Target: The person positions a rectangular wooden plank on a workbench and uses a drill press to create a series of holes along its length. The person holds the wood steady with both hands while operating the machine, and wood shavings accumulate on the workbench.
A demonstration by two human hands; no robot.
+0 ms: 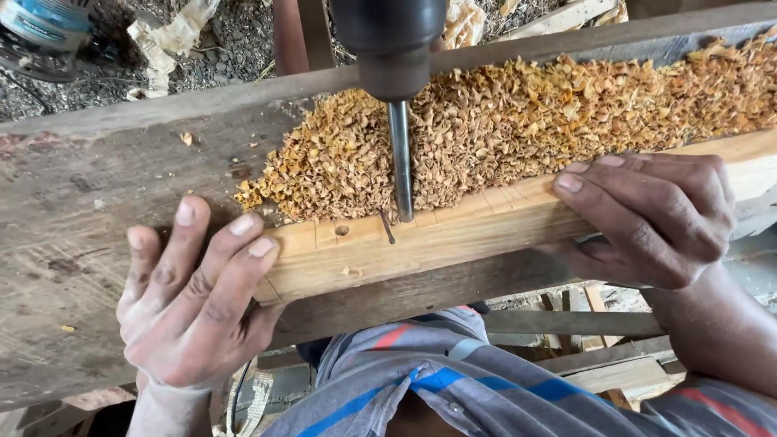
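A pale wooden bar [453, 239] lies along a weathered grey plank [97, 194]. My left hand [190, 295] grips the bar's left end, fingers over its top. My right hand [651, 218] clamps the bar further right, fingertips on its upper edge. Between my hands a drill bit [400, 158] comes down from a dark chuck [388, 44] and meets the bar's top face. A small drilled hole [341, 230] and pencil marks sit just left of the bit.
A thick heap of orange-brown wood chips [526, 121] covers the plank behind the bar. A blue power tool [44, 28] lies on gravel at top left. Wooden slats [599, 356] and my striped shirt [453, 388] show below the plank.
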